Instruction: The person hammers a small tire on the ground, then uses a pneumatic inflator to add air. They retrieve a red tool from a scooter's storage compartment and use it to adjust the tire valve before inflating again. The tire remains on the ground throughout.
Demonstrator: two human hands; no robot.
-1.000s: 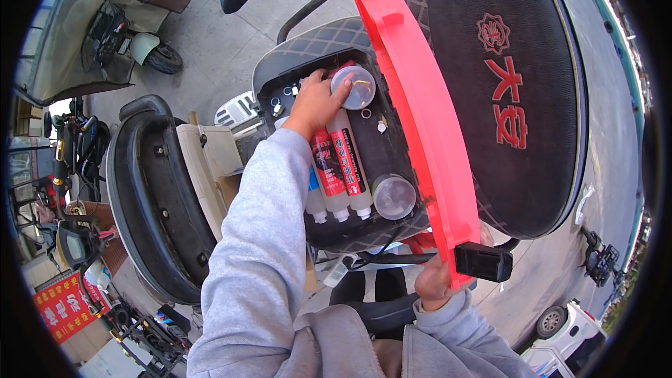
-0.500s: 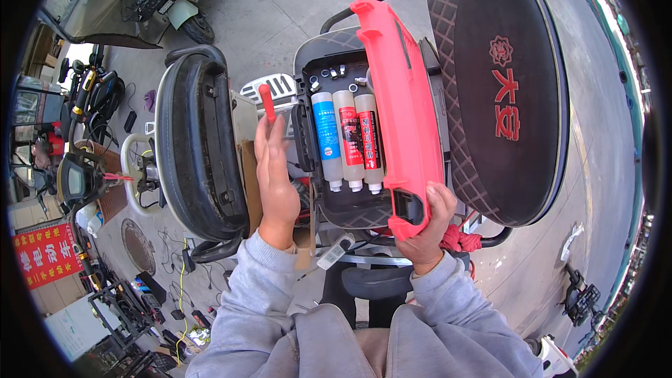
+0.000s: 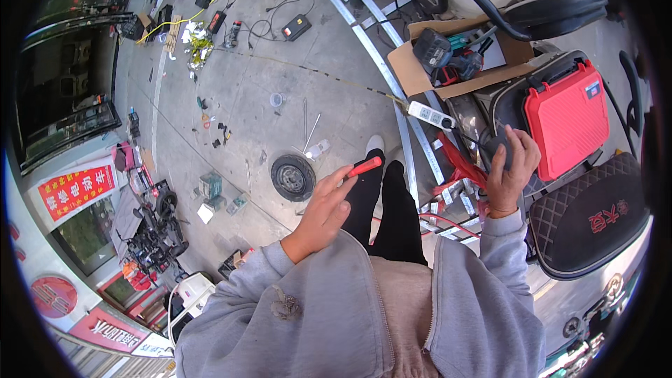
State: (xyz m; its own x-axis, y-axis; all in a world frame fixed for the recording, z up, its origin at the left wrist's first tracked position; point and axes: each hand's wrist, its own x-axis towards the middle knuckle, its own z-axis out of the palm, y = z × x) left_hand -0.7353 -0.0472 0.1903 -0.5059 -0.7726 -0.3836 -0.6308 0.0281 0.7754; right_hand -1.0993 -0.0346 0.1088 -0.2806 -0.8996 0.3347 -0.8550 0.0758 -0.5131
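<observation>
My left hand (image 3: 325,210) is closed on a slim red-handled tool (image 3: 364,166), held upright-to-slanting in front of my torso. My right hand (image 3: 509,171) is open, with fingers apart and slightly curled, just left of the red plastic case (image 3: 563,112). The case is closed and lies on a quilted scooter seat; its contents are hidden. Below it is a black padded seat panel with quilted edging (image 3: 581,224). A white power strip (image 3: 428,115) lies beyond my right hand, near some tangled red cloth (image 3: 458,161).
A cardboard box (image 3: 409,70) holds power tools (image 3: 441,56). Silver metal rails (image 3: 402,126) lie beside my feet. A tyre (image 3: 292,177), loose bottles, cords and scattered parts cover parts of the floor. A parked vehicle (image 3: 157,231) and shop front stand at left.
My view has swung left, shifting the scooter to the right side. The red lid is down and out of my right hand. My left hand left the round container and took the red-handled tool.
</observation>
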